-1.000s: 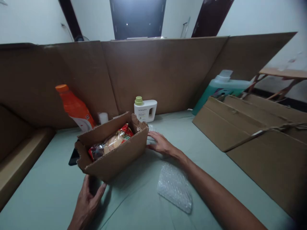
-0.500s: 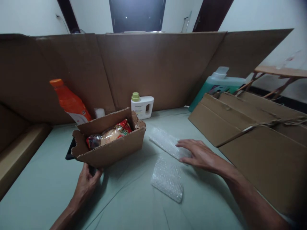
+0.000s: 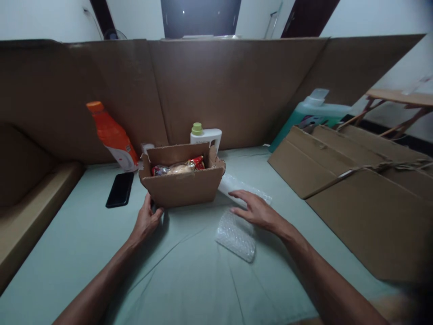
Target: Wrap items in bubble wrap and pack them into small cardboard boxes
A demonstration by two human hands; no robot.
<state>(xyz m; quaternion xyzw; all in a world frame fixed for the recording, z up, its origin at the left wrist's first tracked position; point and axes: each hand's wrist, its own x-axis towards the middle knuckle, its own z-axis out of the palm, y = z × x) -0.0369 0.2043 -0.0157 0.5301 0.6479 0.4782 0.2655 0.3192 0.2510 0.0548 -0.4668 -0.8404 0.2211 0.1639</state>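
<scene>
On the pale green cloth-covered tabletop (image 3: 84, 243), walled by tall brown cardboard sheets (image 3: 237, 90), an open brown cardboard box (image 3: 182, 186) of packaged snacks sits centre.

Left hand (image 3: 146, 221) pinches its near corner; a tug could tip it toward the black phone (image 3: 120, 189). Right hand (image 3: 255, 210) lies flat, fingers spread, holding nothing, between two clear bubble-wrap pieces (image 3: 237, 237), which could slide.
</scene>
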